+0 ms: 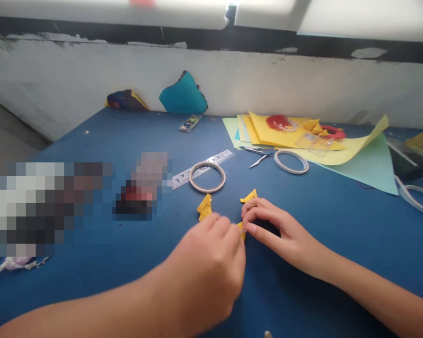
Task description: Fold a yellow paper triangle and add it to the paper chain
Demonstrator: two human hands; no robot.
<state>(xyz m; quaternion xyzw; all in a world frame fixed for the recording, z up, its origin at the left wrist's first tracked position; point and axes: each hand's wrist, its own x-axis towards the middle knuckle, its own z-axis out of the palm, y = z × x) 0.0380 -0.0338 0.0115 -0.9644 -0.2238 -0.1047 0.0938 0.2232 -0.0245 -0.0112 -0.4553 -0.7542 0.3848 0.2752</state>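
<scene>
Over the blue table my two hands meet around a small folded piece of yellow paper [242, 230], most of it hidden by my fingers. My left hand [211, 263] is closed, its back toward me, with the paper at its fingertips. From the other side my right hand [278, 230] pinches the paper's edge between thumb and fingers. Just beyond my left knuckles lies another folded yellow piece [205, 206]. A third yellow piece [248, 196] shows behind the fingers of my right hand.
Beyond my hands, a tape roll [207, 190] rests on a clear ruler [183, 180]. Scissors [259, 159] and a second tape roll [291, 170] lie farther right. Yellow and green paper sheets [373, 169] spread at the back right. Blurred-out items [136, 188] sit left.
</scene>
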